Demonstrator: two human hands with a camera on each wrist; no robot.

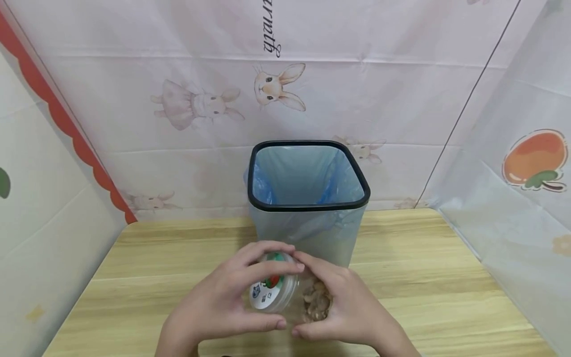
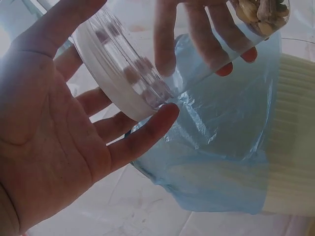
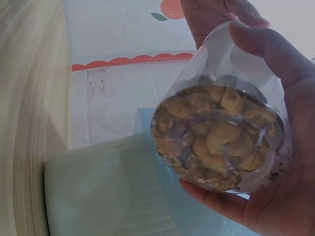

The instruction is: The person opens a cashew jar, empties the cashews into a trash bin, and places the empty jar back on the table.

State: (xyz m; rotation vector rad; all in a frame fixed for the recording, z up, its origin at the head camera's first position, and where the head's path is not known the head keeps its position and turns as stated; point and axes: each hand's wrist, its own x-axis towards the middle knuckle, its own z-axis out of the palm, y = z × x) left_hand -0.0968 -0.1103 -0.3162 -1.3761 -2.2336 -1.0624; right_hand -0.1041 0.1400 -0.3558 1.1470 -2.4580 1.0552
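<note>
A clear plastic jar (image 3: 216, 137) lies tilted on its side, held up in front of the bin. Brown, curved dried pieces (image 1: 317, 301) are gathered at its base. My right hand (image 1: 357, 307) grips the jar's body near the base, thumb on one side and fingers around the other. At the opposite end, the fingers and thumb of my left hand (image 1: 218, 302) curl round the rim of the white lid (image 2: 110, 73). The lid sits on the jar's mouth, and its top carries a printed label in green and red, partly covered by my left fingers.
A pale square bin (image 1: 308, 235) with a black rim stands on the wooden table (image 1: 169, 277) just beyond my hands. Its blue liner bag (image 2: 221, 128) hangs over the outside. Behind it rises a rabbit-printed wall sheet (image 1: 200, 173), with more printed sheets at both sides.
</note>
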